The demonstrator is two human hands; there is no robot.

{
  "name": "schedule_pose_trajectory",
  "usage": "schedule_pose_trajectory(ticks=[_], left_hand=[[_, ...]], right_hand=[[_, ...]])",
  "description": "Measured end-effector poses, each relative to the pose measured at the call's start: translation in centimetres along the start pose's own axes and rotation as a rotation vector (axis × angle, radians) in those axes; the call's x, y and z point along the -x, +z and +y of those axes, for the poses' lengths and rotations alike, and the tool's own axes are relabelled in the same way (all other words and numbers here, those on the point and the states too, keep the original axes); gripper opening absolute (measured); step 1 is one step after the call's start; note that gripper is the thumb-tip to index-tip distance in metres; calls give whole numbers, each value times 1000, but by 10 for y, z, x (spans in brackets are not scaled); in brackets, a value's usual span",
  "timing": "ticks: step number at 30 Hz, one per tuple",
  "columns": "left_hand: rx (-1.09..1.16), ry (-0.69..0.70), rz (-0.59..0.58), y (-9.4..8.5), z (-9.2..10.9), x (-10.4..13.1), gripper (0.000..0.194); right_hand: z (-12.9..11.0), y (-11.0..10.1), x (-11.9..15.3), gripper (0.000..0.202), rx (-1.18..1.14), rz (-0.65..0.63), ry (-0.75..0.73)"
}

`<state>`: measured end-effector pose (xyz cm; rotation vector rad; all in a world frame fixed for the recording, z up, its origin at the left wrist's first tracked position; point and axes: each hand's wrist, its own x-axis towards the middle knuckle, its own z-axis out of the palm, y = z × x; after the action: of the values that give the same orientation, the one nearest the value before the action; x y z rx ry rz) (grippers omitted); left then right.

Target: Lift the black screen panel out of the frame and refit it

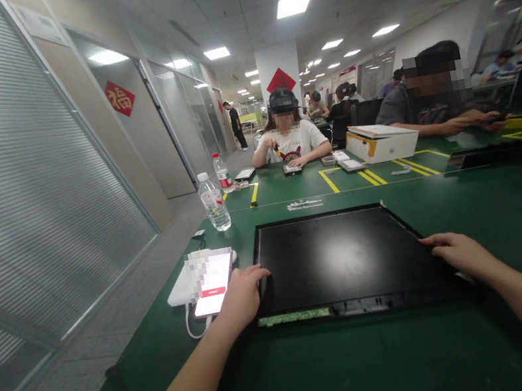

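Note:
A black flat panel (347, 254) in a thin dark frame lies on the green table (342, 370) in front of me. Along its near edge runs a green circuit strip (294, 317). My left hand (246, 292) grips the panel's left edge, thumb on top and the other fingers partly hidden. At the right edge, my right hand (455, 252) holds the frame, its fingers closed round the side.
Left of the panel are a lit phone (213, 285) with a white cable and a white case (186, 286). Two bottles (215, 207) (223, 174) stand behind. Across the table are a seated person (293, 142), a white box (383, 143) and another person at right.

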<state>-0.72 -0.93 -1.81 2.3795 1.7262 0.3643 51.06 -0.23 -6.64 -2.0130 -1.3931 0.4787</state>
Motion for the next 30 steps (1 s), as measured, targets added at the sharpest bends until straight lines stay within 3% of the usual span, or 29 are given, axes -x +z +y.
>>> schedule_pose_trajectory(ticks=[13, 22, 30], left_hand=[[92, 9, 66, 2, -4, -1, 54], [96, -18, 220, 25, -18, -2, 43], [149, -54, 98, 24, -22, -5, 55]], right_hand=[[0, 3, 3, 35, 38, 42, 24], [-2, 1, 4, 36, 27, 35, 19], [-3, 2, 4, 37, 31, 37, 19]])
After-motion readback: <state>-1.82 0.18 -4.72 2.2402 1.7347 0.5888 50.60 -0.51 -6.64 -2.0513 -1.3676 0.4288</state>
